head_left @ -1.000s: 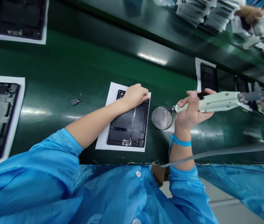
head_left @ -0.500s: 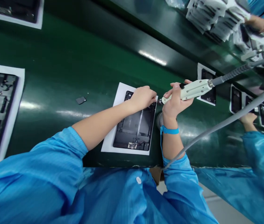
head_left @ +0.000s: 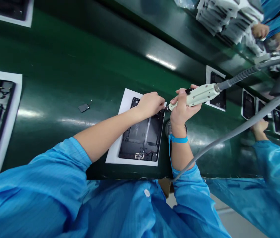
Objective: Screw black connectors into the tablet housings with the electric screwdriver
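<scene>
Right hand (head_left: 180, 111), fingers wrapping pale tool (head_left: 204, 95), right of centre; left hand (head_left: 150, 105), fingers bunched, pinch unclear, over tablet (head_left: 135, 140), centre

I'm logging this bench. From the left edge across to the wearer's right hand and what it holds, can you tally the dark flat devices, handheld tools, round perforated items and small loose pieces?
Dark flat devices: 3 (two partly cropped)
Pale handheld tool: 1
Round perforated item: 1
Small loose piece: 1
Total: 6

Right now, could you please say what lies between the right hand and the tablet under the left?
In the head view, the pale tool's front end shows there; lower down, a mesh disc.
</scene>
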The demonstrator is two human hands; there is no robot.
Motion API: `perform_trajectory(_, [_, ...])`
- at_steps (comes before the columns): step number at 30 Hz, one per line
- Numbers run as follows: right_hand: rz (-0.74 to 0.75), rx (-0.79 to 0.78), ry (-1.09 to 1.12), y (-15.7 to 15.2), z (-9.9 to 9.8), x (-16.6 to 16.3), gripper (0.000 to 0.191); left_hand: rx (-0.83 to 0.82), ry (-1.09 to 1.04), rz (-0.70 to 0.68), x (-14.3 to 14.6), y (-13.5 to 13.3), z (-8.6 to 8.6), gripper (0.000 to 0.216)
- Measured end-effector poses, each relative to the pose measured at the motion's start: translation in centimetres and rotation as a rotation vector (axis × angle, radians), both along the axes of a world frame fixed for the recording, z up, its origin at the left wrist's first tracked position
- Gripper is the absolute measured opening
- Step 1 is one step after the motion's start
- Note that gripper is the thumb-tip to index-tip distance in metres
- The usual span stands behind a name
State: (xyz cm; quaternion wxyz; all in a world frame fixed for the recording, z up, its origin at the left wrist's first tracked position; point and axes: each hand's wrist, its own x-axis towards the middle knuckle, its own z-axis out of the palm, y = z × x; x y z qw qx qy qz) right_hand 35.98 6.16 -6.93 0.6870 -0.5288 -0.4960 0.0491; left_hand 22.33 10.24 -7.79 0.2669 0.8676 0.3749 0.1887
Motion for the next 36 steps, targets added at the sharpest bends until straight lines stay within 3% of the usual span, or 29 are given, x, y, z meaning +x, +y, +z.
perform_trajectory(8, [-0.027, 0.006, 0.055, -0.1, 0.6, -0.3, 0.042, 0.008, 0.005, -0.003, -0.1, 0.0, -0.1, 0.017])
perform_trajectory(16, [0.011, -0.017, 0.201, -0.8, 2.5, -1.3, 0.034, 0.017, 0.021, -0.002, -0.3, -0.2, 0.4, 0.019])
perform_trajectory(30, [0.010, -0.059, 0.244, -0.2, 1.9, -2.4, 0.043, 0.021, 0.086, -0.013, -0.5, -0.1, 0.8, 0.020])
perform_trajectory(36, [-0.079, -0.036, 0.209, -4.0, 4.4, 0.0, 0.043, 0.003, 0.061, 0.023, -0.5, 0.1, 0.3, 0.017])
